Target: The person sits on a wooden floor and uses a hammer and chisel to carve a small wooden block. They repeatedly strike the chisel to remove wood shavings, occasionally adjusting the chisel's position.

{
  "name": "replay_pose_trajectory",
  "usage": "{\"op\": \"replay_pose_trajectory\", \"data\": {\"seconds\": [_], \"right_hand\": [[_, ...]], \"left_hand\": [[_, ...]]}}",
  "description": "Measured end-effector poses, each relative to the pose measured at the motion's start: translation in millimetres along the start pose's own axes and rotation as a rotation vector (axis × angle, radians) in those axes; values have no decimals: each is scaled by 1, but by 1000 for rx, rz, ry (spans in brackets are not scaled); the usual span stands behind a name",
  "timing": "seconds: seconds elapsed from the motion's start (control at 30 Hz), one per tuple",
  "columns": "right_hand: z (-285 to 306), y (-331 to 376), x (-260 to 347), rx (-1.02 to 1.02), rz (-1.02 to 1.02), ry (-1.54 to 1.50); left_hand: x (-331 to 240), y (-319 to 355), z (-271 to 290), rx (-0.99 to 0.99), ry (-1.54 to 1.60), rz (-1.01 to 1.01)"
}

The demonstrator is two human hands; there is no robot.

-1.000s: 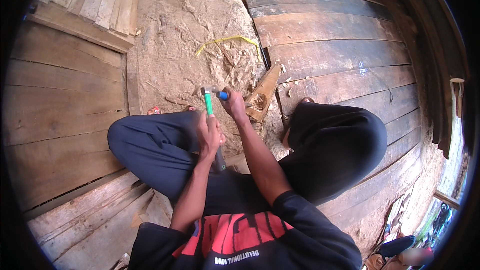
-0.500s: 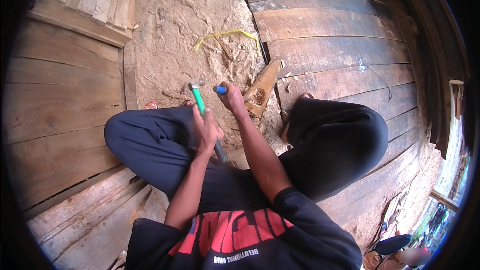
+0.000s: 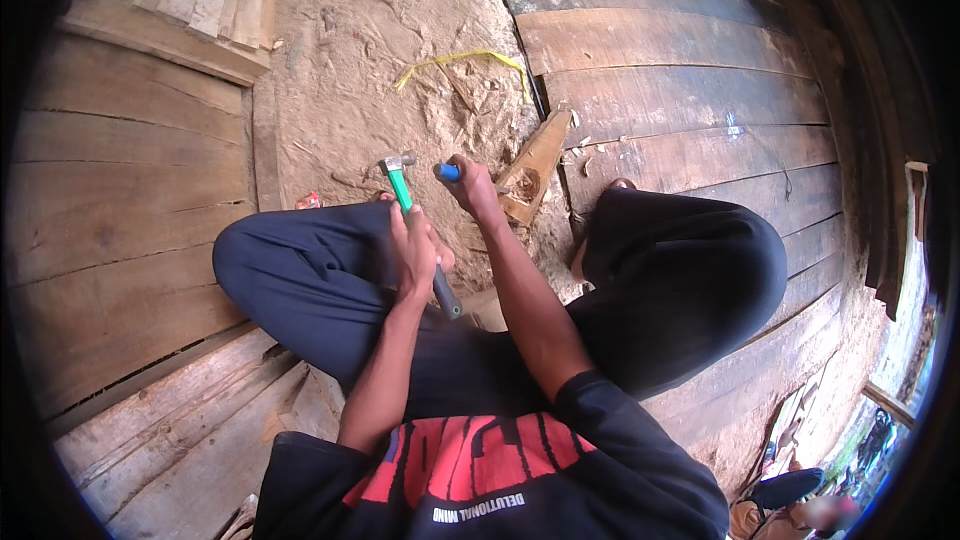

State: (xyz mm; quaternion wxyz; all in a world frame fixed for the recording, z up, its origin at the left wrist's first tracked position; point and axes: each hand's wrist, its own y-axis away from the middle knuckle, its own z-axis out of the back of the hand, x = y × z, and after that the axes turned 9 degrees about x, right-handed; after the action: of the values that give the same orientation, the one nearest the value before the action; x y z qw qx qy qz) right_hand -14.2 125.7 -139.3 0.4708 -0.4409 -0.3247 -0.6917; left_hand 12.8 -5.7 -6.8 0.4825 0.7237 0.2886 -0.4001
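Left hand: the left hand (image 3: 413, 255) is wrapped tight around the green handle of a hammer (image 3: 412, 217).
Hammer head: it is held up above the sandy ground (image 3: 350, 70), between the knees.
Right hand: the right hand (image 3: 472, 185) is closed on a blue-handled tool (image 3: 447, 172).
Wood: a wedge of wood (image 3: 533, 162) is seen just beside the right hand.
Around: wooden planks (image 3: 680, 60) are laid on both sides.
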Motion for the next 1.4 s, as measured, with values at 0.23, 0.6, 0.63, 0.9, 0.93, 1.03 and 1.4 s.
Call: {"op": "replay_pose_trajectory", "data": {"seconds": [0.23, 0.6, 0.63, 0.9, 0.93, 1.03, 1.4], "right_hand": [[-6, -3, -9, -23, 14, 45], [-4, 0, -8, -20, 52, 39], [-3, 1, -9, -10, 38, 39], [-11, 0, -7, -60, 120, 71], [-10, -1, -9, -50, 104, 77], [-12, -2, -14, -27, 55, 86], [-10, -2, -12, -50, 62, 67]], "left_hand": [[2, 7, 11, 52, -47, -83], [-8, 0, 14, 22, -264, 52], [-14, 0, 19, 118, -275, 199], [10, -4, 21, 66, -498, 37], [16, -5, 22, 38, -380, 1], [10, -2, 5, -73, -74, -122], [10, -12, 16, 6, -505, -83]]}}
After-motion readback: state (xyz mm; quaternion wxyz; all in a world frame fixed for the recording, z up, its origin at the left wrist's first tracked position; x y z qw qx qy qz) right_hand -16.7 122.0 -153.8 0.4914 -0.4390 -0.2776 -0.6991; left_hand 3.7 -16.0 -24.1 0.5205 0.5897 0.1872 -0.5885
